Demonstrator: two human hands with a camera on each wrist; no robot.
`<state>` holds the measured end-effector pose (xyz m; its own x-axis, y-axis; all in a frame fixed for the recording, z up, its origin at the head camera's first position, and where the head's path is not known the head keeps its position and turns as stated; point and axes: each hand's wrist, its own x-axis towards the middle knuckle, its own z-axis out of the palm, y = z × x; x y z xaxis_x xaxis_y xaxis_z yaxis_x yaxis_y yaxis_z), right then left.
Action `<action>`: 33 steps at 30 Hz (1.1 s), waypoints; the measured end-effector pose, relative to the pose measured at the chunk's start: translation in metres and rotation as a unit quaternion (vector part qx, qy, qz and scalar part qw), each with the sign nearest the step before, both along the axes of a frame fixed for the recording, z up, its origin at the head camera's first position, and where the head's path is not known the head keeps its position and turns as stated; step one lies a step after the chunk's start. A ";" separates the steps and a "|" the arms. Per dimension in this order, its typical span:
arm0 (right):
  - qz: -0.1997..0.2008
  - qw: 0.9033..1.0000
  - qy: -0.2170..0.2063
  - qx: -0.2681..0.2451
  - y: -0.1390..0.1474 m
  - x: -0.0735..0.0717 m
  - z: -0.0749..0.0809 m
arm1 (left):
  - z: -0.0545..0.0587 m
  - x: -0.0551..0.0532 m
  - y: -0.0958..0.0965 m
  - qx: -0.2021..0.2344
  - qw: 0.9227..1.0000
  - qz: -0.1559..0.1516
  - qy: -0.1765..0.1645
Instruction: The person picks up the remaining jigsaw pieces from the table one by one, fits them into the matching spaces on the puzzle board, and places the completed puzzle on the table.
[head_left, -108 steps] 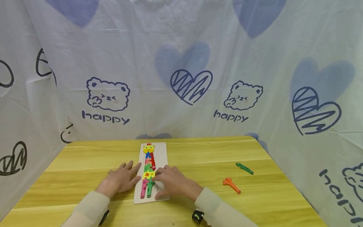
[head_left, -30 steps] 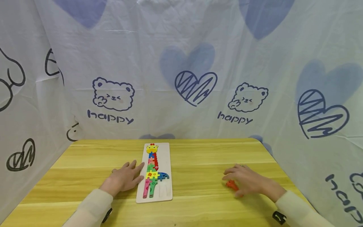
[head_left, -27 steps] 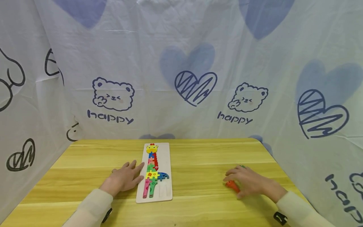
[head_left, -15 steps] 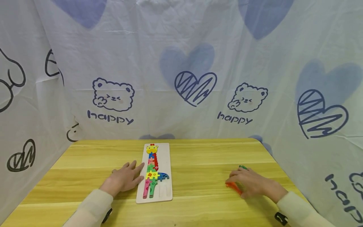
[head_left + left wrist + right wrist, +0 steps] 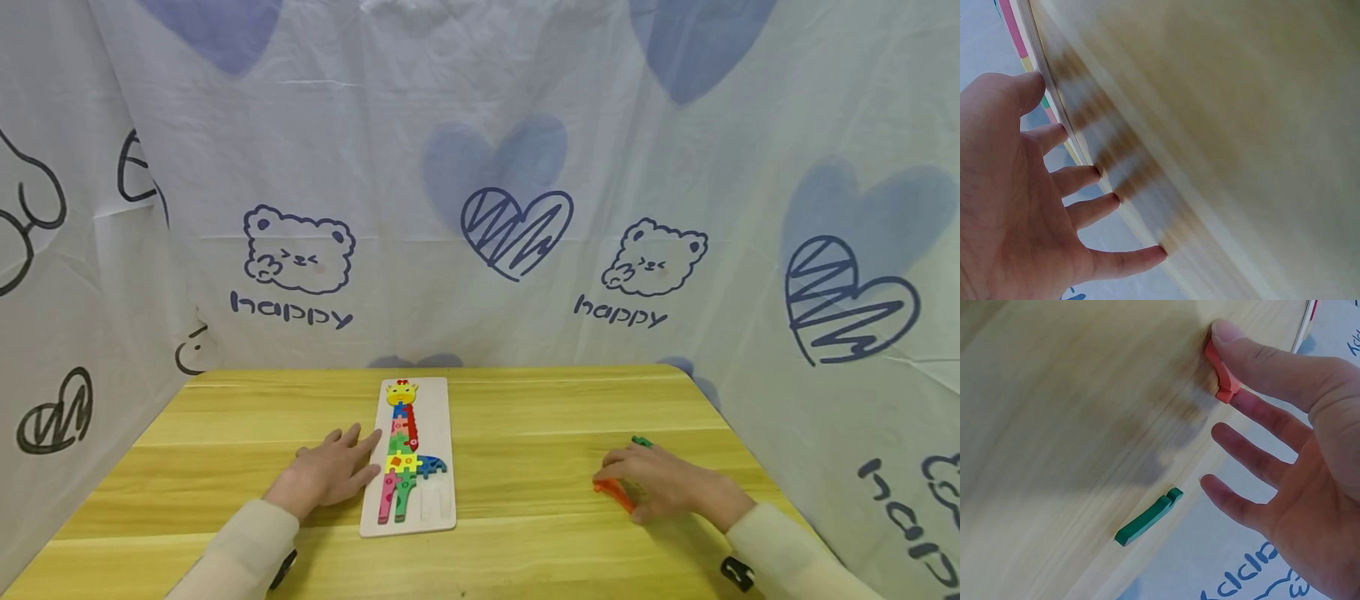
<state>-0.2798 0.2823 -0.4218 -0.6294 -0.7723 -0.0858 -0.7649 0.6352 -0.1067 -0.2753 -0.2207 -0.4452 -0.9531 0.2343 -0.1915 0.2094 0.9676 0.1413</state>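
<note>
My left hand point(image 5: 326, 473) rests beside the white puzzle board point(image 5: 433, 408), its spread fingertips along the left edge, as the left wrist view also shows. A giraffe of colourful jigsaw pieces lies on that board, with a yellow head point(image 5: 402, 393), pink and green legs and a blue piece point(image 5: 431, 467) at the right of the body. Two leg-shaped recesses show under the blue piece. Over on the right, my right hand point(image 5: 663, 483) pinches an orange puzzle piece point(image 5: 1225, 376) between thumb and index finger, its other fingers spread.
A green puzzle piece point(image 5: 1147, 520) lies on the wooden table point(image 5: 525, 467), just beyond my right hand and partly hidden by it in the head view. Printed white cloth point(image 5: 390, 275) hangs behind the table and at both sides.
My right hand has left the board, where the blue piece now shows, and gone right to the orange piece, which it now pinches. My left hand stays by the board.
</note>
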 end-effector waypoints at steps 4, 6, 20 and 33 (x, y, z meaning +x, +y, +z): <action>-0.003 1.000 0.007 0.000 -0.005 0.001 0.000 | -0.001 0.000 0.000 0.001 1.000 0.000 -0.001; -0.006 1.000 0.014 -0.003 -0.008 0.002 0.000 | -0.001 0.000 -0.001 0.001 1.000 -0.001 -0.001; -0.031 0.997 0.019 -0.070 -0.073 -0.003 0.006 | 0.002 0.001 0.000 0.001 1.000 -0.003 -0.001; -0.020 0.993 0.038 -0.105 -0.127 -0.008 0.007 | 0.002 0.002 0.000 0.002 1.000 -0.001 0.001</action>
<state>-0.2881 0.1549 -0.4149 -0.6580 -0.7426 0.1245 -0.7508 0.6346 -0.1833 -0.2737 -0.2208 -0.4436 -0.9528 0.2373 -0.1893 0.2119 0.9665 0.1452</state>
